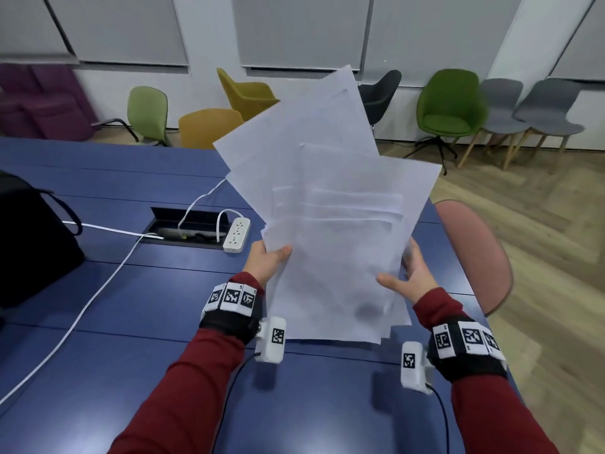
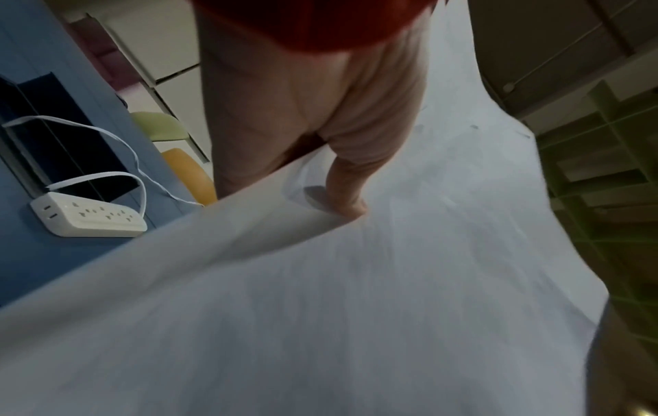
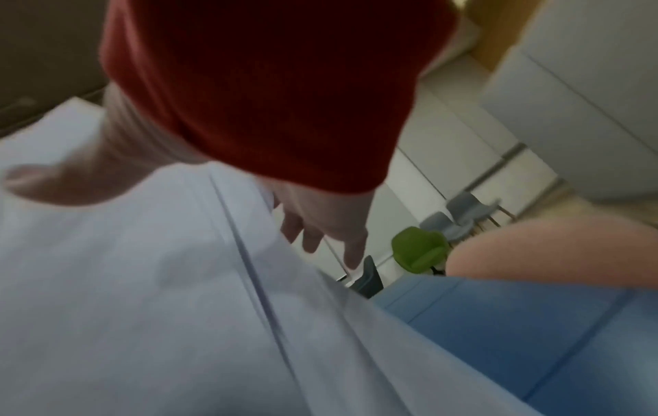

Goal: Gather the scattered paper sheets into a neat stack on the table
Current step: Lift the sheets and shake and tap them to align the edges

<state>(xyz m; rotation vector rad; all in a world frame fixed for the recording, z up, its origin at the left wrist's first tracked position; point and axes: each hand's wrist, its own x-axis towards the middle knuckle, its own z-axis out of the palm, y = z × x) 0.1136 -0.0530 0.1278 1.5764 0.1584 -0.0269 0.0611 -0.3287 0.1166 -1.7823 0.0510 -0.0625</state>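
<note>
Several white paper sheets [image 1: 327,208] form a loose, fanned bundle, held upright over the blue table [image 1: 131,322], their top corners spread at different angles. My left hand [image 1: 266,262] grips the bundle's left edge, thumb on the front face. My right hand [image 1: 409,276] holds the right edge, thumb on the front and fingers behind. In the left wrist view the thumb [image 2: 349,197] presses on the paper sheets [image 2: 356,281]. The right wrist view shows the fingers [image 3: 320,230] fairly straight along the edge of the paper sheets [image 3: 142,281]. The bundle's lower edge hangs close over the table; whether it touches I cannot tell.
A white power strip [image 1: 236,234] lies by an open cable hatch [image 1: 186,227], left of the sheets. A white cable [image 1: 98,290] runs across the table towards a black bag [image 1: 29,244] at the left. A pink chair [image 1: 474,257] stands at the table's right edge.
</note>
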